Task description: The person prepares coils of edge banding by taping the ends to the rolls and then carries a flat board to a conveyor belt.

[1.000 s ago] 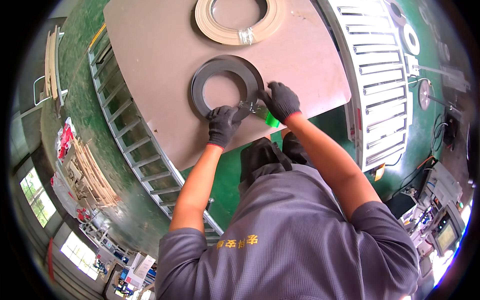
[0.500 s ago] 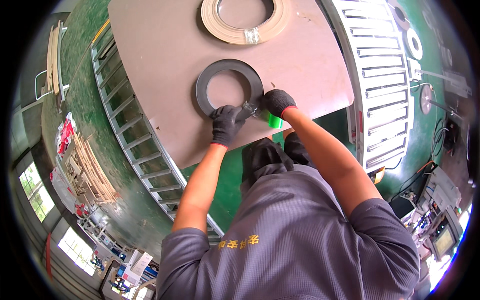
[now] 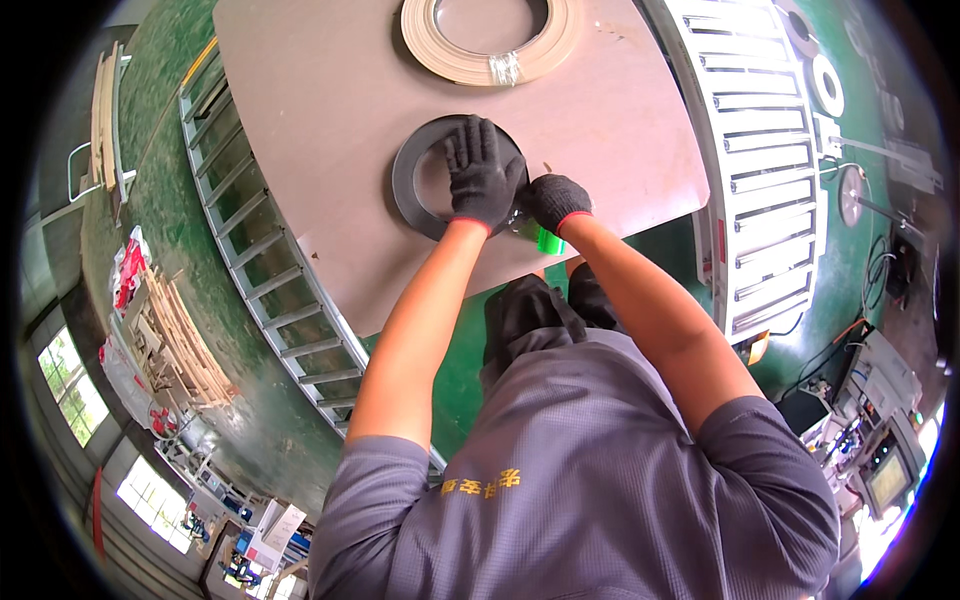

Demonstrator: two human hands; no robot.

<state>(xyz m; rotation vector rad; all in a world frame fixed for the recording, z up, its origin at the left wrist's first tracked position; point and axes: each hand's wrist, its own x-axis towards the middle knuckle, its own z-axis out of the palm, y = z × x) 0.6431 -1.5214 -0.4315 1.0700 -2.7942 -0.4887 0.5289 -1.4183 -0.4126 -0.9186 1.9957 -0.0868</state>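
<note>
A coil of dark grey edge banding (image 3: 408, 185) lies flat on the brownish table. My left hand (image 3: 484, 175), in a black knit glove, rests palm down over its right side, with fingers stretched out across the ring toward its far edge. Just right of the coil, my right hand (image 3: 556, 200), gloved alike, is closed round a roll of clear tape with a bright green part (image 3: 550, 242) showing below it. A shiny bit of clear tape (image 3: 517, 218) shows between the hands at the coil's near right edge; the left hand partly hides where it meets the coil.
Farther back on the table (image 3: 310, 130) lies a larger beige coil of edge banding (image 3: 440, 62), bound with clear tape. A roller conveyor (image 3: 760, 180) runs along the right side. On the left stands a metal ladder-like roller frame (image 3: 270, 262), with wood strips (image 3: 185, 340) stacked beyond.
My left hand has let go of the coil's near edge, moved up and right, and opened flat over the ring. My right hand stays in nearly the same place with the tape.
</note>
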